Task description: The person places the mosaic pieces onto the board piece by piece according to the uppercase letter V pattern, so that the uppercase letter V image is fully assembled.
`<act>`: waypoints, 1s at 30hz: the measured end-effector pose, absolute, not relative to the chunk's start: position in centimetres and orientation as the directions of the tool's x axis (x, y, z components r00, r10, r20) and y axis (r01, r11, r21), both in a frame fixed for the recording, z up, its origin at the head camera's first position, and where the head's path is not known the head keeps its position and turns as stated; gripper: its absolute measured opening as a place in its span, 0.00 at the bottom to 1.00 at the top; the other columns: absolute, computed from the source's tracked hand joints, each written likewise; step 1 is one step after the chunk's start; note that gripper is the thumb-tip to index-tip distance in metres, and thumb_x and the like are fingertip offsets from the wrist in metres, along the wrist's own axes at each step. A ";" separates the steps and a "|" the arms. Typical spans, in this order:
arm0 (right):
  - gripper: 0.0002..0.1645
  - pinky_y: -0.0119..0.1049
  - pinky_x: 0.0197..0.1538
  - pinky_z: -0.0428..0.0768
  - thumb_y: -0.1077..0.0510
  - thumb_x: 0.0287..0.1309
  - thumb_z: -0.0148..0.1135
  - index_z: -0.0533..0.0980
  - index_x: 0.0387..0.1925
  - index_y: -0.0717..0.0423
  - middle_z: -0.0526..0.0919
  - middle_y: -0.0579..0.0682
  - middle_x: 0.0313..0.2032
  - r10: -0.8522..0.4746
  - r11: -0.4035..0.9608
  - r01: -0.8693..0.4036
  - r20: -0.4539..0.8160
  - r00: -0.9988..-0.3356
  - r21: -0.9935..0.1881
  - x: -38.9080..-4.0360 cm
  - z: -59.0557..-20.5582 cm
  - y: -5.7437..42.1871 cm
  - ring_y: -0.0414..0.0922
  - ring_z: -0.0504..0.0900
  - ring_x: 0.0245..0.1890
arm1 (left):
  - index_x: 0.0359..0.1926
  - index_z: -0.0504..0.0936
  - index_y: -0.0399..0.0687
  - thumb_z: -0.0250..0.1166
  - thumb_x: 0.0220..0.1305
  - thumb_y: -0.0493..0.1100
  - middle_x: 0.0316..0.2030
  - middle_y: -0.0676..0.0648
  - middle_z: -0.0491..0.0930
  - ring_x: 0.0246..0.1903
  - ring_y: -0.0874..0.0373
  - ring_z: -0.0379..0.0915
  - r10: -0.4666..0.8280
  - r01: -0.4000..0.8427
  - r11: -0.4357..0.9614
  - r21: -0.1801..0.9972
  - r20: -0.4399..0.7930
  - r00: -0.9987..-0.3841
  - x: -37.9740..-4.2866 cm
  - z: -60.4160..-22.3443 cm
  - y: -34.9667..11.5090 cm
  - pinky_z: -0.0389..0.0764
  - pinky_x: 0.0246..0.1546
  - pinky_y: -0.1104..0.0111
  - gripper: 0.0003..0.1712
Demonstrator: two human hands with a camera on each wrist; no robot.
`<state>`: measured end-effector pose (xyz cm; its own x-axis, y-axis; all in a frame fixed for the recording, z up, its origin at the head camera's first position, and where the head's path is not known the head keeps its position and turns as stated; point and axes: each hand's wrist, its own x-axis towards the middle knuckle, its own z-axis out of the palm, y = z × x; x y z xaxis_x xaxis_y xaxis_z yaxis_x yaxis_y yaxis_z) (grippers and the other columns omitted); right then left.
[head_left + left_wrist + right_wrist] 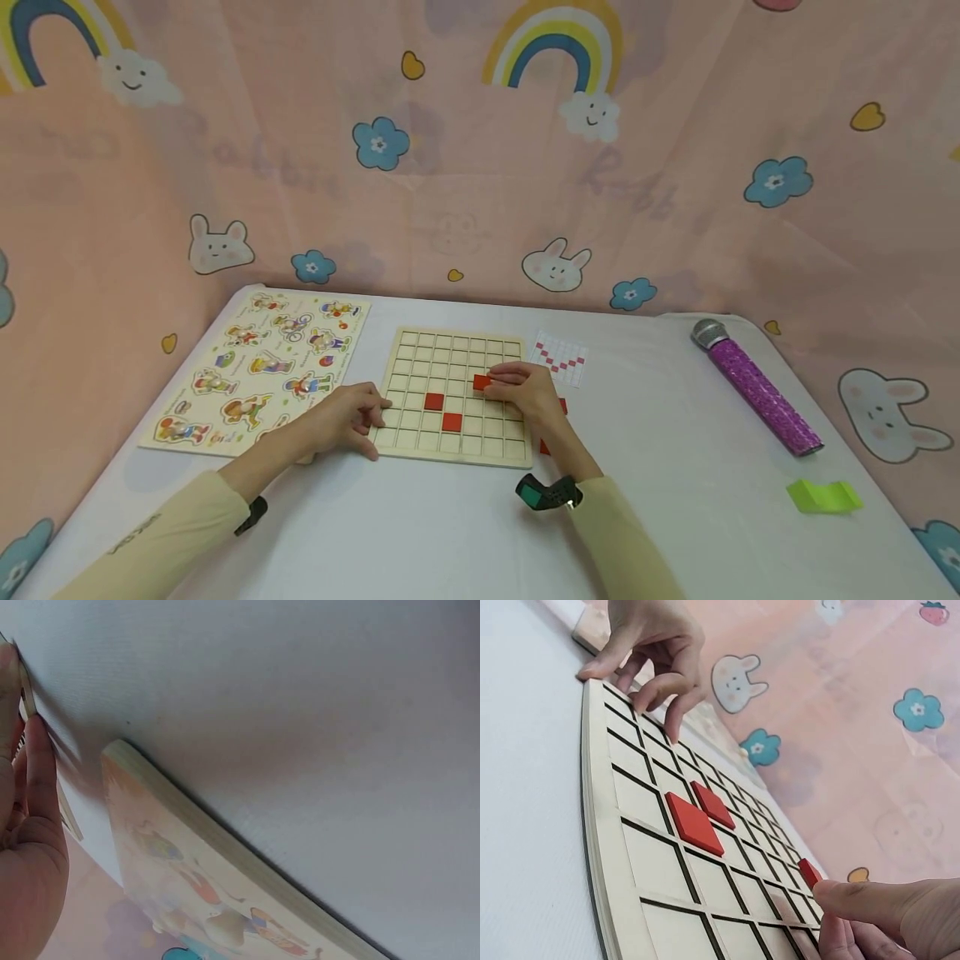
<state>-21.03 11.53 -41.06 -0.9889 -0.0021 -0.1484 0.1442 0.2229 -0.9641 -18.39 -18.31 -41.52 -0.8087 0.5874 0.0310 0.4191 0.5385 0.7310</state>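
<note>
Right hand (527,392) pinches a red square tile (481,382), which lies to that hand's left, over the wooden grid board (450,455), nearer the right edge than the left. Left hand (347,419), farther off, grips the near-left corner.

Grid board (457,387) lies between picture board (258,364), left, and microphone (759,386), right

Pale wooden grid board (452,444) lies flat, square cells, left edge held by left hand (347,417). Two red square tiles (433,402) sit in cells, diagonal neighbors, face up. Another red tile (480,382), right of board's middle, pinched tilted in right hand (534,392); can't tell if touching board.
</note>
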 end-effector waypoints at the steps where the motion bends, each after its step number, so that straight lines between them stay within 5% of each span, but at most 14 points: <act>1: 0.20 0.38 0.52 0.77 0.68 0.47 0.73 0.80 0.44 0.65 0.85 0.59 0.41 -0.009 0.216 0.145 -0.150 -0.989 -0.966 -21.1 -41.1 11.3 0.49 0.85 0.42 | 0.27 0.77 0.43 0.80 0.36 0.37 0.40 0.46 0.76 0.57 0.42 0.72 0.588 0.420 0.538 0.730 0.032 -0.808 -18.4 -41.5 -18.3 0.72 0.30 0.74 0.18; 30: 0.15 0.36 0.43 0.81 0.69 0.47 0.72 0.81 0.39 0.66 0.86 0.59 0.36 -0.145 0.359 -0.037 -0.016 -0.989 -0.932 -22.3 -41.2 5.1 0.49 0.86 0.38 | 0.28 0.77 0.44 0.80 0.37 0.39 0.41 0.47 0.77 0.57 0.43 0.72 0.578 0.394 0.534 0.748 0.018 -0.816 -18.4 -41.6 -18.4 0.72 0.29 0.74 0.19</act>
